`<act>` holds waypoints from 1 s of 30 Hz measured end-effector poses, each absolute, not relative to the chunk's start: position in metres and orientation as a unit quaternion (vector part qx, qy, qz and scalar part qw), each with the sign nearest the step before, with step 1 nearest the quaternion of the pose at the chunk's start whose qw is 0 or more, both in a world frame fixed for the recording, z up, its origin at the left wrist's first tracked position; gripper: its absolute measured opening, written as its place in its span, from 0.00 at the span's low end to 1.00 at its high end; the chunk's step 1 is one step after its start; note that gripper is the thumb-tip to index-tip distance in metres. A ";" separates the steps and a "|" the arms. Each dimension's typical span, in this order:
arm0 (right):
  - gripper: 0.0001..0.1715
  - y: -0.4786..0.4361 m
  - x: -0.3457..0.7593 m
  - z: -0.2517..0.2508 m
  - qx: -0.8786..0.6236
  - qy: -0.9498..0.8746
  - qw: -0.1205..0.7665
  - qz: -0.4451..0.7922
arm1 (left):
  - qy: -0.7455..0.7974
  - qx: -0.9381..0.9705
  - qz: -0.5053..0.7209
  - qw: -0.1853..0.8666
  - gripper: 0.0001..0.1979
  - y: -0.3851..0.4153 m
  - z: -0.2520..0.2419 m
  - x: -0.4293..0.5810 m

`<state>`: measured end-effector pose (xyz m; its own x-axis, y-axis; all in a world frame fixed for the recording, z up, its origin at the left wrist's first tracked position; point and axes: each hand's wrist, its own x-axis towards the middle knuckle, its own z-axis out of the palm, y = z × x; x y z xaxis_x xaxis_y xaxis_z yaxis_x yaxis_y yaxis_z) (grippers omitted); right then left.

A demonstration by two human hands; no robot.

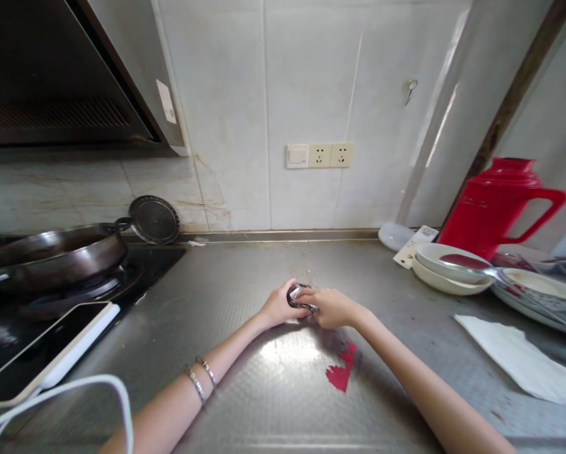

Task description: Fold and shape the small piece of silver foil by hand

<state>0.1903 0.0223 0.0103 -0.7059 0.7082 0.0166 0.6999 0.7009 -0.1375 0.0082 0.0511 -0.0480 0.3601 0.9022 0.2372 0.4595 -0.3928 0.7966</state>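
My left hand [279,304] is wrapped around a small round container with a dark rim [293,297], low over the middle of the steel counter [235,277]. My right hand [330,307] meets it from the other side, fingers bent together at the container's mouth. Something shiny and silvery shows by those fingertips, too small to make out. Most of the container is hidden behind both hands. Nearer to me, below the right hand, a torn red scrap [341,369] lies flat on the counter.
On the left, a steel pan [55,255] sits on the black stove beside a phone [41,353] and a white cable [115,378]. Stacked bowls [446,287], a red thermos jug [488,211] and a white paper sheet [519,359] occupy the right. Sockets [330,155] are on the tiled wall.
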 end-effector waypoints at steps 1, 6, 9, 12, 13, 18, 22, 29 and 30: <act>0.33 0.022 0.190 0.010 -0.384 -0.921 0.033 0.057 | 0.448 0.759 0.346 0.321 0.45 0.051 -0.048 0.008; 0.29 0.021 0.188 0.014 -0.405 -0.913 0.033 0.035 | 0.446 0.758 0.350 0.322 0.45 0.052 -0.049 0.009; 0.26 0.021 0.188 0.016 -0.414 -0.909 0.039 0.030 | 0.449 0.759 0.346 0.320 0.45 0.052 -0.049 0.008; 0.22 0.021 0.189 0.018 -0.419 -0.907 0.038 0.038 | 0.446 0.758 0.347 0.326 0.46 0.053 -0.050 0.008; 0.21 0.022 0.190 0.019 -0.418 -0.907 0.035 0.044 | 0.445 0.757 0.348 0.330 0.46 0.053 -0.050 0.008; 0.19 0.022 0.190 0.020 -0.401 -0.913 0.035 0.070 | 0.439 0.756 0.351 0.335 0.45 0.053 -0.049 0.007; 0.24 0.020 0.188 0.018 -0.400 -0.914 0.037 0.059 | 0.437 0.764 0.350 0.320 0.43 0.052 -0.049 0.007; 0.24 0.018 0.186 0.017 -0.433 -0.901 0.027 0.006 | 0.443 0.762 0.348 0.321 0.45 0.053 -0.050 0.007; 0.23 0.018 0.187 0.018 -0.440 -0.898 0.023 0.003 | 0.444 0.760 0.349 0.322 0.45 0.053 -0.050 0.007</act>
